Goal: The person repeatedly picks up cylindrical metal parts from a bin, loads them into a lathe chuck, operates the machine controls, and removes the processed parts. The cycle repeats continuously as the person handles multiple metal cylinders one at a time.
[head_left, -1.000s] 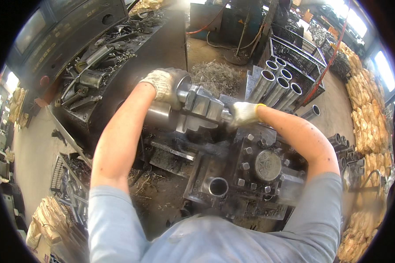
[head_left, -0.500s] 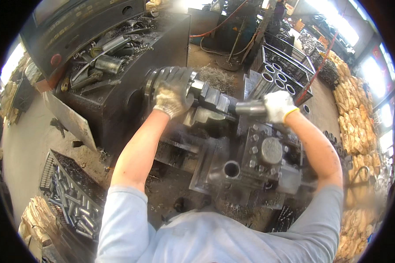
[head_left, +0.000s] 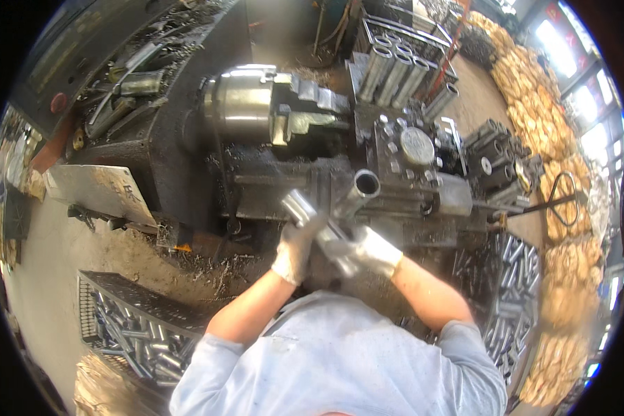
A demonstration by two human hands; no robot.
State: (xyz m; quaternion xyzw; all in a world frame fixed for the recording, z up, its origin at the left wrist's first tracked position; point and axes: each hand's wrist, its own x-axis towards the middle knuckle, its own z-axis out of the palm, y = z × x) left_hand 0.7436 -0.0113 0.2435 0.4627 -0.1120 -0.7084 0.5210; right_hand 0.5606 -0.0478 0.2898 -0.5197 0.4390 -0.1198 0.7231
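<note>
A shiny metal tube [head_left: 301, 206] slants in front of my chest, held in both gloved hands. My left hand [head_left: 297, 246] wraps round its upper left part. Toward the tube's lower right end, my right hand [head_left: 367, 251] is closed on it, slightly blurred. Beyond them is a lathe chuck [head_left: 246, 104] with stepped jaws [head_left: 315, 97]; no workpiece shows between the jaws. A separate tube [head_left: 362, 191] stands upright on the lathe just past my hands. To its right sits the bolted tool post [head_left: 417, 147].
Several long tubes [head_left: 392, 76] stand behind the tool post, with short dark pipes [head_left: 496, 149] to the right. A crate [head_left: 111, 291] of cut metal pieces is at lower left, another pile [head_left: 513, 277] at right. Tan bundles [head_left: 561, 222] line the right side.
My left hand has left the chuck, and my right hand has come away from the jaws with a tube. Both hands are now together on a tube close to my body. The view has shifted.
</note>
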